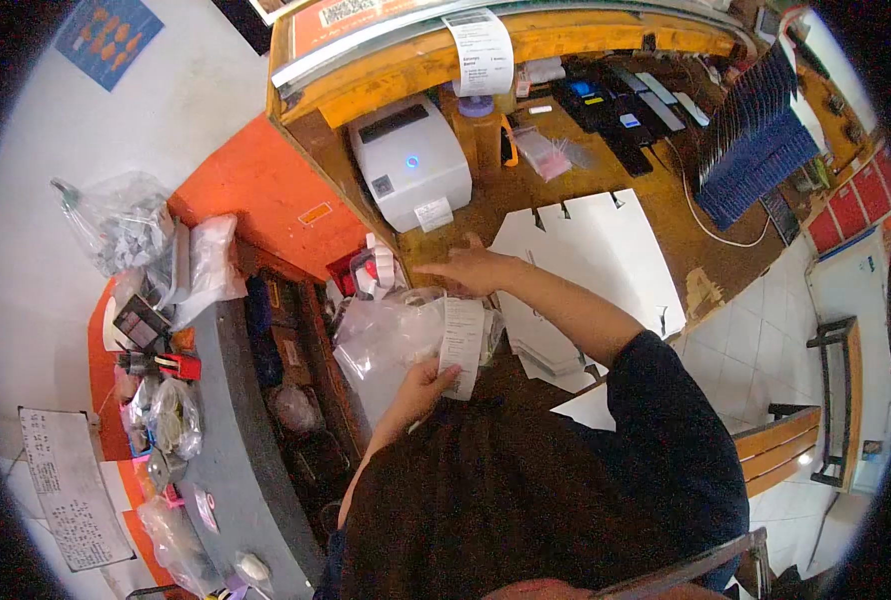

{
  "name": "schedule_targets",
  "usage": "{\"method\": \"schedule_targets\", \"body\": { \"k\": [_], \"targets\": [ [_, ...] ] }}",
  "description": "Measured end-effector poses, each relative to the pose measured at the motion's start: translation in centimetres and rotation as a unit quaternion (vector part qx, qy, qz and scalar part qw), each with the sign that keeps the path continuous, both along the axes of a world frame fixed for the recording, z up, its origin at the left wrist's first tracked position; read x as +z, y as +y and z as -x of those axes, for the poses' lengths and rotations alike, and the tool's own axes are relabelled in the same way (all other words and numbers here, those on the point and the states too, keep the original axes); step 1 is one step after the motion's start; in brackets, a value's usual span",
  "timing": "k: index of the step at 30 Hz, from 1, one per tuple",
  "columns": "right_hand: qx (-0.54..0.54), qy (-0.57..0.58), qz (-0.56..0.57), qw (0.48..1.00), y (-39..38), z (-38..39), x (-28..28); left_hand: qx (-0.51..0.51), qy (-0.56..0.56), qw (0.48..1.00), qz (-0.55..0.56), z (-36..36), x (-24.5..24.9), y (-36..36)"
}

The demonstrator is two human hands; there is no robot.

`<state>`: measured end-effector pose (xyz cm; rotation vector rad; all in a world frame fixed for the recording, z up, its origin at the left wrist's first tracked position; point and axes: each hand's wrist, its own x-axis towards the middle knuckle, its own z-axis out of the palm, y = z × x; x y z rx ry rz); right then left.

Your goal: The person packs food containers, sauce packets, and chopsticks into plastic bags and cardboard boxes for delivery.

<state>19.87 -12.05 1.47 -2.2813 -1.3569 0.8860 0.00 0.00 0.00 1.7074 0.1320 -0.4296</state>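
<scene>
left hand [428, 388] pinches receipt [464, 345] at near left edge | right hand [476, 270] spread, index out, looks empty, just past receipt's far end | receipt long axis near-to-far | printer [412, 170] ahead-left on counter [731, 268], right hand nearer

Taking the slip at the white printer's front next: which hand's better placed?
Right, probably. The right hand looks empty and is close to the printer and its slip; the left hand is farther away, gripping a printed receipt.
</scene>
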Motion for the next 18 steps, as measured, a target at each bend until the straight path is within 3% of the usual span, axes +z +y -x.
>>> {"method": "schedule_targets", "body": {
  "k": [3, 5, 6, 8, 9, 11, 13, 15, 17, 18],
  "targets": [
    [-0.019, -0.048, -0.057, 0.997, -0.9, -0.4, -2.5, 0.004, 0.001, 1.0, 0.03, -0.3, -0.5, 0.5],
    [-0.076, -0.011, -0.2, 0.977, -2.9, -0.2, -4.6, 0.005, 0.023, 0.997, 0.078, 0.0, -2.6, 0.7],
    [-0.08, -0.013, -0.203, 0.976, -3.1, -0.4, -6.3, 0.001, 0.022, 0.997, 0.075, 0.0, -2.1, 0.8],
    [-0.254, -0.171, -0.343, 0.888, -4.0, 0.0, -9.8, 0.003, 0.005, 0.999, 0.052, 0.2, -0.9, 0.5],
    [-0.26, -0.173, -0.343, 0.886, -4.9, 1.1, -9.4, -0.003, 0.005, 0.999, 0.051, 0.3, -0.6, 0.8],
    [-0.416, -0.015, -0.458, 0.786, -7.3, 5.0, -7.0, -0.026, 0.035, 0.999, -0.004, 0.7, -0.5, 1.6],
    [-0.468, 0.093, -0.44, 0.76, -9.0, 9.4, -6.3, -0.035, 0.017, 0.999, -0.021, 1.0, -1.4, 2.4],
    [-0.48, 0.223, -0.408, 0.744, -8.9, 14.2, -4.5, -0.05, -0.002, 0.998, -0.036, 1.0, -1.4, 2.8],
    [-0.387, 0.143, -0.382, 0.827, -7.6, 17.8, -5.2, -0.059, 0.004, 0.997, -0.058, 1.0, -0.6, 3.2],
    [-0.4, 0.137, -0.383, 0.821, -6.7, 19.0, -5.4, -0.075, 0.002, 0.996, -0.057, 0.9, -0.7, 3.4]
  ]
}}
